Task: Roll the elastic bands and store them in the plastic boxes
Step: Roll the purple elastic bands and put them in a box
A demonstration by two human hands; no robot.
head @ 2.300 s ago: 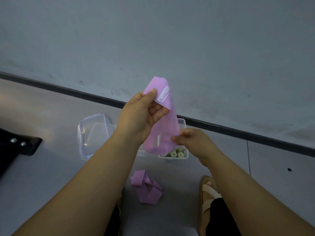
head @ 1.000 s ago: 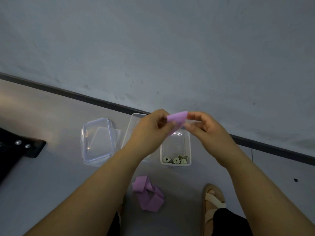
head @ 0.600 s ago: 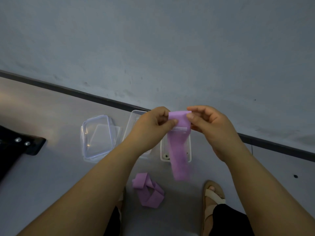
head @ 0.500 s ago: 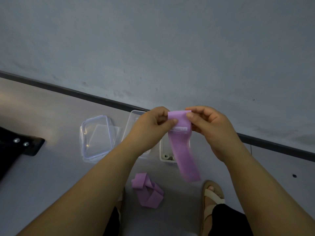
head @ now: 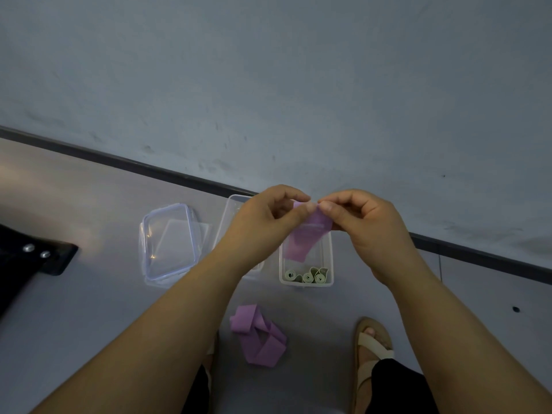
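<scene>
Now both hands (head: 316,222) pinch purple band (head: 304,240).

Dim, flat, grey-blue light with no hard shadows.
A warm, pale patch lit the floor (head: 74,198) towards its left edge, small glints sat on the clear lid (head: 167,240), and the dark skirting (head: 149,167) bowed with wide-angle distortion.

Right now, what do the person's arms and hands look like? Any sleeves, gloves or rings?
No gloves and no sleeves are in view. The left hand and right hand are bare, and so are the left forearm and right forearm, all the way down to the picture's bottom edge. No watch, bracelet or ring shows on the sides facing the camera.
</scene>
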